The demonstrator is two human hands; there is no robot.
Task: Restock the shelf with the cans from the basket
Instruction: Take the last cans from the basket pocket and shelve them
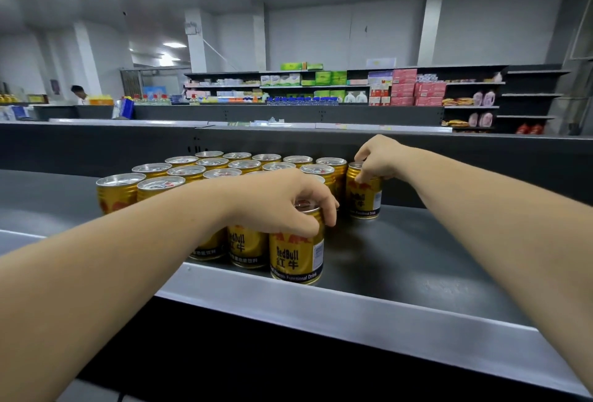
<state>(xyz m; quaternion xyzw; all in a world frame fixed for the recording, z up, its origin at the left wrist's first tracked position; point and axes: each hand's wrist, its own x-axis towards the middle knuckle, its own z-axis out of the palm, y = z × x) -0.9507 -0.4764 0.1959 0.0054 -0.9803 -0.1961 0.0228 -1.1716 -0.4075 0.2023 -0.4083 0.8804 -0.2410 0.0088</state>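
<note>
Head view looks down along two bare forearms onto a dark shelf (401, 260) with a pale metal front edge. The left hand (282, 199) comes over the top of a front can (296, 249) at the near edge, and its fingers (330, 209) curl round the rim, grasping it from above while it stands upright on the shelf. The right hand (378, 157) reaches farther in, its fingers (361, 173) wrapped round the top of a back can (364, 191) that stands upright near the shelf's rear wall.

To the left of both sets of fingers a block of gold cans (205, 173) already stands in neat rows, running from the rear wall toward the front. The back can sits just beside that block's right end, and the front can touches or nearly touches the can to the left of it; which, I cannot tell.

Judging by the rows, much of the restocking looks done, and these two cans appear to be starting a fresh column at the right. To the right of the fingers the shelf surface carries no cans, so more could go there. The basket is out of sight, so how many cans remain cannot be told
</note>
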